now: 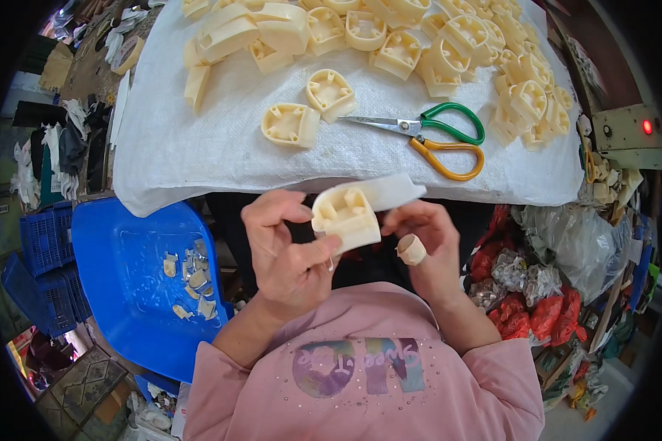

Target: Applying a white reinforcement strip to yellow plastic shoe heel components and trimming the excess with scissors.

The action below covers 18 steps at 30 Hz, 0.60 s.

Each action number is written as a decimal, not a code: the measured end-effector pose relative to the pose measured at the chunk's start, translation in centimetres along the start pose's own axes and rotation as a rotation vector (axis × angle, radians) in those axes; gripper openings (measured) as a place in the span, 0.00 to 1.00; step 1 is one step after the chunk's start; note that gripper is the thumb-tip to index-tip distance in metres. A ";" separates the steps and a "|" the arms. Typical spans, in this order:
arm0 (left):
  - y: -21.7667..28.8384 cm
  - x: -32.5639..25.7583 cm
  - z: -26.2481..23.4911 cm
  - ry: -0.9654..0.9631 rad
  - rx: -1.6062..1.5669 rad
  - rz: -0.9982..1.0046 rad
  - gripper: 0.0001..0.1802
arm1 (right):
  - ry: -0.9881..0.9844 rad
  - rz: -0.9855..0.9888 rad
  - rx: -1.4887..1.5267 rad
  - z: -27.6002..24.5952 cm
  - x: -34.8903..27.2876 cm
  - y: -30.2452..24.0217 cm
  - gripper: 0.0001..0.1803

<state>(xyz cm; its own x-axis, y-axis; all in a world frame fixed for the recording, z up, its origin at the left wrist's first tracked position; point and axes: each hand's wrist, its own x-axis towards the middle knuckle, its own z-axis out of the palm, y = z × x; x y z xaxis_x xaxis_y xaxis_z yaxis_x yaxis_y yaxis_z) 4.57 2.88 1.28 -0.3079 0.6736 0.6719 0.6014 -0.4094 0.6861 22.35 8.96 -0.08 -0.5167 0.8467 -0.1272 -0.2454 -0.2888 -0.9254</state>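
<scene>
As the left hand point(290, 253) pinches a hollow shell point(358, 235), woven sheeting point(191, 147) drapes.

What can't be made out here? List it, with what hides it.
Underside of the held cream part: head view, turned from the camera.
Far end of the cream pile: head view, cut by the top edge.
Near side of the blue tub: head view, partly behind the pink sleeve.
Scraps inside: head view, too small to identify.
</scene>
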 end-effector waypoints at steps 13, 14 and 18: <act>0.9 -0.8 0.4 -0.295 -0.062 0.137 0.12 | 0.051 0.004 0.207 0.5 0.0 -1.3 0.14; 1.1 -0.4 0.5 -0.321 0.008 0.160 0.11 | 0.053 -0.013 0.159 0.6 -0.1 -1.3 0.14; 1.5 -0.3 0.7 -0.386 0.187 0.191 0.09 | -0.060 -0.062 0.009 0.4 -0.1 -0.9 0.14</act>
<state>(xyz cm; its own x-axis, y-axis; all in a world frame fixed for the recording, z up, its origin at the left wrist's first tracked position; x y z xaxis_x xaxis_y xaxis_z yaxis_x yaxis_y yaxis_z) 6.13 2.52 1.95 0.0968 0.7910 0.6040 0.7538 -0.4546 0.4745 22.27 8.94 0.94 -0.5484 0.8348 -0.0478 -0.2853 -0.2406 -0.9277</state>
